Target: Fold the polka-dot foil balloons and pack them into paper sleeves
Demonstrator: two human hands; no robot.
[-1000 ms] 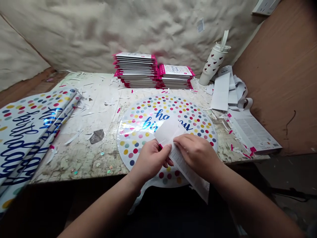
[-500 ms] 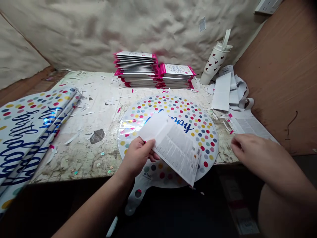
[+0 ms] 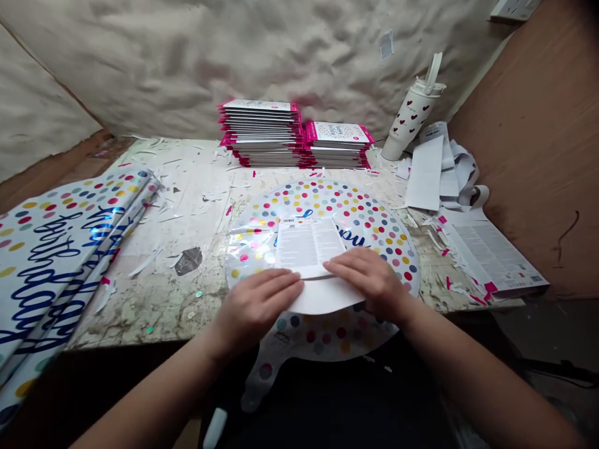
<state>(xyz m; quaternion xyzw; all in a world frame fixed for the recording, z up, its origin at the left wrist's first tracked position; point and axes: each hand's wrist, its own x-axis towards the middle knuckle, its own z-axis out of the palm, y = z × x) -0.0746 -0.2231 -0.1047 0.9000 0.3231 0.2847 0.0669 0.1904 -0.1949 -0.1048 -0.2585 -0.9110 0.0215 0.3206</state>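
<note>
A folded white card with small grey print and a barcode is between my hands, over the flat foil balloon. Its printed panel faces up, and a plain white flap hangs toward me. My left hand grips the card's left side at the crease, fingers together on top. On the right side, my right hand holds the same crease with bent fingers. Both thumbs are mostly hidden. The balloon has coloured dots and blue lettering partly covered by the card; its tail hangs past the table's front edge.
More dotted foil balloons lie stacked at the left. Two piles of pink-edged packets stand at the back, beside a heart-patterned tumbler. White paper strips and another printed card lie at the right. Scraps litter the table.
My right hand has come in from the right and taken hold of the card. The card has turned from slanted to nearly square in front of me, its flap now toward me.
</note>
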